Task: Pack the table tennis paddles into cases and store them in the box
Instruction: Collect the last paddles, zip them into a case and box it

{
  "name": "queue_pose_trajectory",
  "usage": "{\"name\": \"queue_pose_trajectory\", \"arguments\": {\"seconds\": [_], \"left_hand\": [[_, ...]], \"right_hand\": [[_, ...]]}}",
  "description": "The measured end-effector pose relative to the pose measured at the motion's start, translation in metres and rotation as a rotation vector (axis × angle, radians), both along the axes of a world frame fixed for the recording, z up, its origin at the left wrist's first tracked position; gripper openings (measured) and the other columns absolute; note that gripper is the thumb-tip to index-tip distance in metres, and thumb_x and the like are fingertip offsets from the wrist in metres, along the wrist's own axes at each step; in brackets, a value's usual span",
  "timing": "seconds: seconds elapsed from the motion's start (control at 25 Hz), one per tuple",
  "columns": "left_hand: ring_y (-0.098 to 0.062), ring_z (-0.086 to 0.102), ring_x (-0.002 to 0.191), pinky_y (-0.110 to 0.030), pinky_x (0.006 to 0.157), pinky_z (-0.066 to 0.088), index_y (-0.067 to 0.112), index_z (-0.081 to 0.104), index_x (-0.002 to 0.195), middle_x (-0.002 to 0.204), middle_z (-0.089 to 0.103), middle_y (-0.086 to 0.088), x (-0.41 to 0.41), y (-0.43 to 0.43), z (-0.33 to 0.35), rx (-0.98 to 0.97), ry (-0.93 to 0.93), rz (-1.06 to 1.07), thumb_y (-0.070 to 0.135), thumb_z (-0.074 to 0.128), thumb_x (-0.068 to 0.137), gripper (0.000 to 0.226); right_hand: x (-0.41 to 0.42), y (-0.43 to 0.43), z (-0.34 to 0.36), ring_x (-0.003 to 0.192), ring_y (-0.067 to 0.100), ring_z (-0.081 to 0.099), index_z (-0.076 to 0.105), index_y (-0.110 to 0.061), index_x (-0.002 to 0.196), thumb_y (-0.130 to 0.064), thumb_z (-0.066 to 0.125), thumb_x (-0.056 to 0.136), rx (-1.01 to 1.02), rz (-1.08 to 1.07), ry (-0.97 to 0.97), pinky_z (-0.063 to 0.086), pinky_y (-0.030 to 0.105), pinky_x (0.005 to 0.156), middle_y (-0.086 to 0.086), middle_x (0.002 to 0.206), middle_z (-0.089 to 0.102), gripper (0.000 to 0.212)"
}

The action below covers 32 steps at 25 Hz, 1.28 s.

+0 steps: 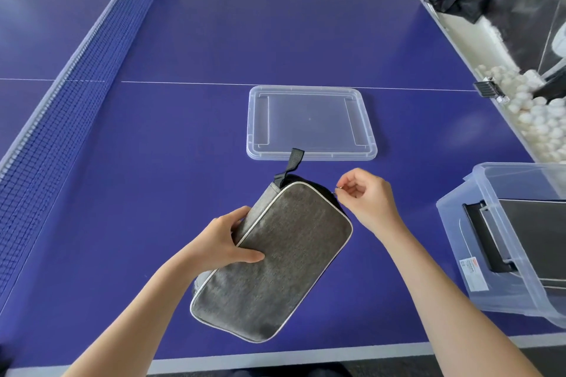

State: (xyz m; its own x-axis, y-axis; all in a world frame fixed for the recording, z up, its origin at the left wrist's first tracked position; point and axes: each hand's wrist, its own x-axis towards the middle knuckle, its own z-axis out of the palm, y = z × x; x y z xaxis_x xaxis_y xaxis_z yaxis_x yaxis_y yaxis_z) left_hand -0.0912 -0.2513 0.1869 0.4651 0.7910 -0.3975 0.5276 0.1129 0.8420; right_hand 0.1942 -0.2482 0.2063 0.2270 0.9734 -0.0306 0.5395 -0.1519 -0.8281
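Observation:
A grey fabric paddle case (281, 263) with white piping and a black loop lies tilted on the blue table tennis table (190, 138). My left hand (223, 239) grips its left edge, thumb on top. At the case's upper right corner my right hand (366, 197) pinches the small metal zipper pull. No bare paddle is visible. The clear plastic box (459, 254) stands at the right, with a dark case inside.
The box's clear lid (311, 122) lies flat beyond the case. The net (76, 76) runs along the left. Beyond the table's right edge a trough holds several white balls (533, 113). The near table edge is just below my forearms.

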Motion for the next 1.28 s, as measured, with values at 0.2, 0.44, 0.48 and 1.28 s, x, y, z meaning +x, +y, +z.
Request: {"name": "queue_pose_trajectory", "arguments": {"seconds": [0.2,0.44,0.48,1.28], "left_hand": [[-0.005,0.064,0.072,-0.026,0.065,0.056,0.041,0.053,0.099,0.083,0.067,0.017,0.006,0.010,0.012,0.064,0.125,-0.110,0.026,0.083,0.067,0.047],[-0.013,0.063,0.074,-0.031,0.066,0.055,0.034,0.052,0.099,0.084,0.067,0.008,0.006,0.019,0.022,0.087,0.214,-0.206,0.030,0.081,0.065,0.045],[-0.012,0.063,0.075,-0.031,0.067,0.055,0.034,0.052,0.100,0.085,0.067,0.009,0.007,0.019,0.023,0.088,0.222,-0.216,0.029,0.081,0.065,0.046],[-0.027,0.071,0.093,-0.037,0.072,0.058,0.025,0.060,0.114,0.102,0.073,-0.006,-0.016,-0.002,-0.004,-0.334,-0.423,0.390,0.022,0.085,0.055,0.064]], "right_hand": [[-0.021,0.011,0.017,0.063,0.013,0.058,0.063,-0.015,0.072,0.001,0.067,0.075,0.079,0.067,0.026,0.047,0.016,0.062,0.004,0.072,0.067,0.017],[-0.038,0.011,0.029,0.058,0.016,0.054,0.064,-0.007,0.074,0.006,0.064,0.072,0.175,0.171,-0.034,0.043,0.014,0.056,0.006,0.064,0.063,0.014],[-0.041,0.011,0.030,0.059,0.018,0.055,0.064,-0.008,0.074,0.006,0.063,0.071,0.188,0.210,-0.064,0.045,0.017,0.057,0.003,0.063,0.063,0.015],[-0.038,-0.045,-0.023,0.107,0.010,0.059,0.045,-0.035,0.127,-0.028,0.071,0.083,-0.225,-0.134,0.522,0.048,0.025,0.089,-0.003,0.126,0.054,0.052]]}}
